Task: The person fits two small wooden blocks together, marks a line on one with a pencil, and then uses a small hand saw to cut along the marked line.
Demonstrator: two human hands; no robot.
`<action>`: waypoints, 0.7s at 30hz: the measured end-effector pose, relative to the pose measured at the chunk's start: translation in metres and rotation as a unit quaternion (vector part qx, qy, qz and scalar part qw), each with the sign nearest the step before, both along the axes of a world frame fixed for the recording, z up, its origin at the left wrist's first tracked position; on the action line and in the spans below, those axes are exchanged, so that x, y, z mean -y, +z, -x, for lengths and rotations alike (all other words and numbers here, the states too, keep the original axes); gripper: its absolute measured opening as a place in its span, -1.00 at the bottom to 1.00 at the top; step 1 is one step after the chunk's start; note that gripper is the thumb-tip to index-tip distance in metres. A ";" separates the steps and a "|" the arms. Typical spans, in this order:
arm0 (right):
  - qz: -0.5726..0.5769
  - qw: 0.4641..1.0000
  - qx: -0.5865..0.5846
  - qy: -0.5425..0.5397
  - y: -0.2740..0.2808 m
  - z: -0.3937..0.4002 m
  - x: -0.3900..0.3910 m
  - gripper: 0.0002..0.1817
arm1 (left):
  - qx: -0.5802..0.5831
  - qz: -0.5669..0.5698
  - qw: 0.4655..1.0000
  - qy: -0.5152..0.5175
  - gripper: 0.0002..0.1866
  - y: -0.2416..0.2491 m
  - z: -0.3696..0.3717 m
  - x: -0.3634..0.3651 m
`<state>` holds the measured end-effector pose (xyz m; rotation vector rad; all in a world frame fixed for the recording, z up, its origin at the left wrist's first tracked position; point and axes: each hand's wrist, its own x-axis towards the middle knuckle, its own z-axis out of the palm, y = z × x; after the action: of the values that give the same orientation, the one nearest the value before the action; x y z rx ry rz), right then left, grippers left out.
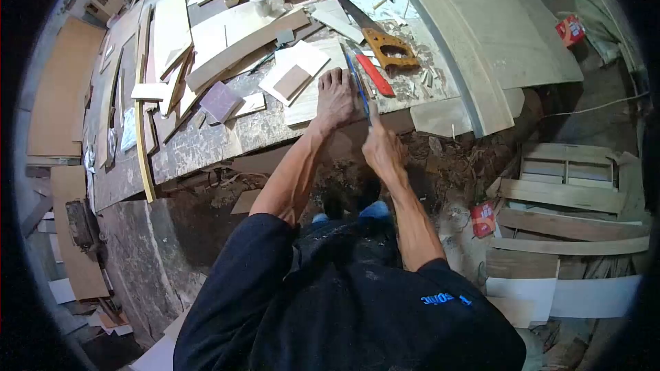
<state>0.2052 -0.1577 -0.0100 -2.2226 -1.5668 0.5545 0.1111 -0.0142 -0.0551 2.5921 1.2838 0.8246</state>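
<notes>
My left hand [335, 99] presses down on a pale wooden board [300, 111] at the near edge of the workbench [265, 127], its fingers pointing away from me and bent close together. Just right of it, my right hand [383, 148] is wrapped round the wooden handle of a thin blue saw [359, 86], whose blade runs away from me along the board's right side. A red-handled tool [374, 74] lies right beside the blade. Behind that rests a handsaw [389, 48] with an orange-brown wooden handle. What lies under my left palm is hidden.
Left of my hands are a purple sanding block [220, 102], a brown square piece [291, 82] and long boards [247, 48]. A plastic cup [260, 4] stands farther back. A long curved panel [457, 62] lies at right. Wooden frames [567, 196] are stacked below right.
</notes>
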 end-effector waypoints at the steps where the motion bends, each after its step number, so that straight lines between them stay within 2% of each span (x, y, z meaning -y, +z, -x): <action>1: -0.016 1.000 -0.010 0.001 -0.004 0.001 -0.009 -0.08 | 0.002 -0.010 1.000 -0.003 -0.58 -0.004 0.000 -0.002; 3: -0.049 0.998 -0.032 0.001 -0.008 0.003 -0.019 -0.07 | 0.005 -0.028 1.000 -0.011 -0.58 -0.010 0.001 -0.006; 6: 0.003 0.999 -0.032 -0.013 0.008 0.007 0.008 -0.30 | 0.004 -0.021 1.000 0.002 -0.58 -0.012 -0.001 -0.005; 9: -0.005 0.998 -0.053 -0.018 0.012 0.006 0.024 -0.31 | 0.000 -0.019 1.000 0.000 -0.59 -0.014 0.000 -0.008; 15: -0.028 1.000 0.003 -0.002 0.001 0.004 -0.015 -0.27 | 0.000 -0.006 1.000 0.003 -0.55 -0.006 -0.001 -0.003; 16: 0.023 0.999 -0.027 -0.003 0.010 0.004 -0.005 -0.23 | -0.008 -0.005 1.000 0.004 -0.54 -0.011 -0.001 -0.004; 18: -0.044 0.999 -0.009 0.004 0.004 0.007 0.024 -0.21 | -0.019 -0.003 1.000 0.011 -0.52 -0.019 -0.003 -0.009; 21: -0.014 1.000 -0.021 -0.005 0.006 0.007 0.024 -0.19 | -0.012 -0.008 1.000 0.002 -0.49 -0.016 -0.001 -0.008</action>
<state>0.1982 -0.1813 -0.0036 -2.1824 -1.5327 0.5687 0.1119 -0.0062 -0.0715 2.6203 1.2941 0.8106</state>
